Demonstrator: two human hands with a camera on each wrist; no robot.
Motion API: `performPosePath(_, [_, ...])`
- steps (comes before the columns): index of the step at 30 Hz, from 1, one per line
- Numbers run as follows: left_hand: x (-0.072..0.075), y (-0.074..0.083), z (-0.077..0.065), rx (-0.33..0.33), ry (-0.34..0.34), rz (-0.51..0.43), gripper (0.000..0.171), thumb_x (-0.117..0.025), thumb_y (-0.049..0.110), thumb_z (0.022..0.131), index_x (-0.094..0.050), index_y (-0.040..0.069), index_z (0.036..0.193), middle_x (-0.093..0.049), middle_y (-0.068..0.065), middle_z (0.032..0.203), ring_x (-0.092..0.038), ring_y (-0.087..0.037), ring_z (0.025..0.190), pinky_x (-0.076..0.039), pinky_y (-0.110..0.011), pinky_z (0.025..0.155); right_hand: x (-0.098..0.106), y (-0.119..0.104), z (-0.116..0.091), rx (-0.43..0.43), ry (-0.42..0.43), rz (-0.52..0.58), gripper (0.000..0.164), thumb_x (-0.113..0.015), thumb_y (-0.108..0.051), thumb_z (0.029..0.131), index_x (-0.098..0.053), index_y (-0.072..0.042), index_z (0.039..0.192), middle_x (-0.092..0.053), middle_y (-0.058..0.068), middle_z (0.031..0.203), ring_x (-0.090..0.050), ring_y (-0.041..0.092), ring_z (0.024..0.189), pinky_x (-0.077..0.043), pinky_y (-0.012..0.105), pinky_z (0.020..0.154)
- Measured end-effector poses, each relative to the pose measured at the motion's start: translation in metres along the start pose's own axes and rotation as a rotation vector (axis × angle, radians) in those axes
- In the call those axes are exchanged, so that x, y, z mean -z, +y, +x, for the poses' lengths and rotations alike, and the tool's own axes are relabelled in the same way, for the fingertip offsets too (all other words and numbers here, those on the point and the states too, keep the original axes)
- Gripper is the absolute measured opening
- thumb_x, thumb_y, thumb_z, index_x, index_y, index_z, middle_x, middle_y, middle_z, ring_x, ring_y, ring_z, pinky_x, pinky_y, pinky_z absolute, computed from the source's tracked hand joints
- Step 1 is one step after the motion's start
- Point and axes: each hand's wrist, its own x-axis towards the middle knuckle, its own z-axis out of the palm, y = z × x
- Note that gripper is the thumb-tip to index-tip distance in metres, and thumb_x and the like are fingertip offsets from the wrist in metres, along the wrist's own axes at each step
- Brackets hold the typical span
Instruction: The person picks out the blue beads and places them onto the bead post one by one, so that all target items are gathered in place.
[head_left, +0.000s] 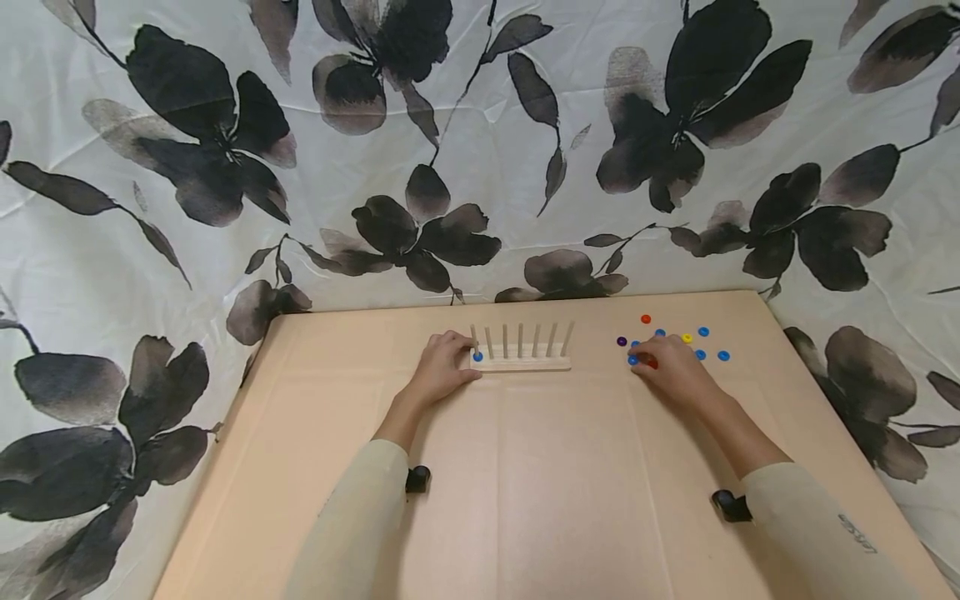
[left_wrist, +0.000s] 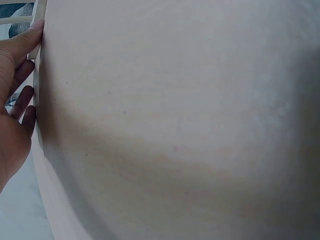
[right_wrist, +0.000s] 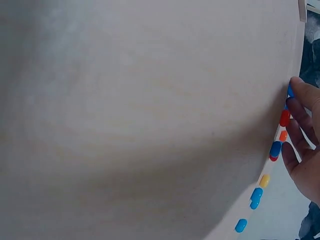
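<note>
A pale wooden peg stand (head_left: 525, 364) with a row of several upright pegs stands near the table's far edge. One blue bead (head_left: 477, 357) sits low on its leftmost peg. My left hand (head_left: 442, 364) grips the stand's left end, the thumb (left_wrist: 36, 26) lying along the base in the left wrist view. Over to the right, my right hand (head_left: 681, 372) is among loose beads and pinches a blue bead (right_wrist: 290, 91) between thumb and forefinger. A red bead (right_wrist: 285, 118) lies right by those fingers.
Around the right hand lie more beads: an orange-red bead (head_left: 646, 318), a purple bead (head_left: 622, 341), a yellow bead (head_left: 686, 338) and several blue ones, including a blue bead (head_left: 723, 356) farthest right. The tan table (head_left: 562, 483) meets a flower-patterned cloth (head_left: 480, 150) behind.
</note>
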Motion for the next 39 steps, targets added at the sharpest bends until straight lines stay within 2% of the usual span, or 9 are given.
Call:
performPosePath(18, [-0.002, 0.000, -0.001, 0.006, 0.009, -0.002, 0.055, -0.089, 0.029, 0.082, -0.069, 0.009, 0.129, -0.063, -0.009, 0.132, -0.049, -0.032, 0.125, -0.039, -0.047, 0.111, -0.002, 0.001, -0.001, 0.002, 0.039, -0.017, 0.025, -0.075, -0.017, 0.095, -0.074, -0.003, 0.116, -0.072, 0.017, 0.110, -0.055, 0.035, 0.104, -0.050, 0.051, 0.089])
performPosePath(23, [-0.002, 0.001, -0.002, 0.011, 0.007, -0.004, 0.055, -0.089, 0.029, 0.082, -0.068, 0.009, 0.129, -0.063, -0.009, 0.132, -0.049, -0.032, 0.125, -0.039, -0.047, 0.111, 0.000, -0.001, -0.001, -0.023, 0.024, 0.027, 0.026, -0.075, -0.018, 0.096, -0.073, -0.004, 0.118, -0.072, 0.017, 0.114, -0.053, 0.036, 0.108, -0.051, 0.052, 0.092])
performPosePath(30, [-0.001, 0.001, -0.002, 0.015, 0.000, 0.000, 0.056, -0.088, 0.030, 0.083, -0.068, 0.010, 0.131, -0.062, -0.008, 0.133, -0.049, -0.030, 0.126, -0.039, -0.046, 0.112, 0.007, -0.005, -0.003, -0.033, 0.010, 0.101, 0.026, -0.073, -0.018, 0.097, -0.071, -0.004, 0.120, -0.070, 0.016, 0.111, -0.051, 0.033, 0.105, -0.052, 0.047, 0.088])
performPosePath(35, [-0.001, 0.002, -0.001, 0.018, 0.000, -0.004, 0.056, -0.088, 0.030, 0.083, -0.068, 0.010, 0.131, -0.063, -0.008, 0.133, -0.049, -0.030, 0.127, -0.039, -0.046, 0.112, 0.016, -0.011, -0.001, -0.043, 0.019, 0.160, 0.024, -0.070, -0.017, 0.098, -0.071, -0.004, 0.119, -0.069, 0.018, 0.117, -0.049, 0.034, 0.110, -0.051, 0.051, 0.092])
performPosePath(39, [-0.001, 0.002, -0.001, 0.023, -0.003, -0.008, 0.056, -0.088, 0.030, 0.083, -0.068, 0.010, 0.131, -0.063, -0.007, 0.133, -0.048, -0.030, 0.127, -0.038, -0.046, 0.112, 0.022, -0.017, 0.002, -0.025, 0.052, 0.172, 0.021, -0.071, -0.015, 0.097, -0.073, -0.005, 0.116, -0.071, 0.017, 0.114, -0.051, 0.035, 0.110, -0.048, 0.053, 0.092])
